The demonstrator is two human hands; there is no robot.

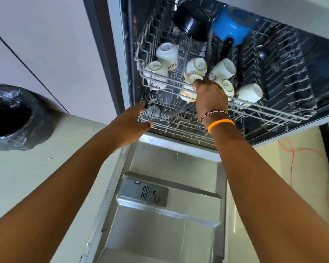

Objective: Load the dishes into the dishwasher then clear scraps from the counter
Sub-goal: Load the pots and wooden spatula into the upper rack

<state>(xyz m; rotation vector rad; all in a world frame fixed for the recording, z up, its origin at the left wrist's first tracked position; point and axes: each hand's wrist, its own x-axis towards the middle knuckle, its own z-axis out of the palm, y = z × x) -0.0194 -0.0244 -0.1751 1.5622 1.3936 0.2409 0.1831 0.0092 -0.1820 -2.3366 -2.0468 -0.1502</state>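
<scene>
The dishwasher stands open with its steel door [160, 215] folded down below me. Its upper rack [270, 109] is pulled out and holds several white cups upside down, a black pot [193, 20] and a blue pot [234, 23]. My right hand [211, 95] reaches over the rack's front rail, fingers curled round a white cup [193, 79] among the others. My left hand [135, 118] hovers with fingers straight beside the left front corner of the lower rack [171, 128], holding nothing.
A bin lined with a black bag [13, 118] stands on the floor at the left. White cabinet fronts [46, 44] rise left of the dishwasher. An orange cord [292, 154] lies on the floor at the right.
</scene>
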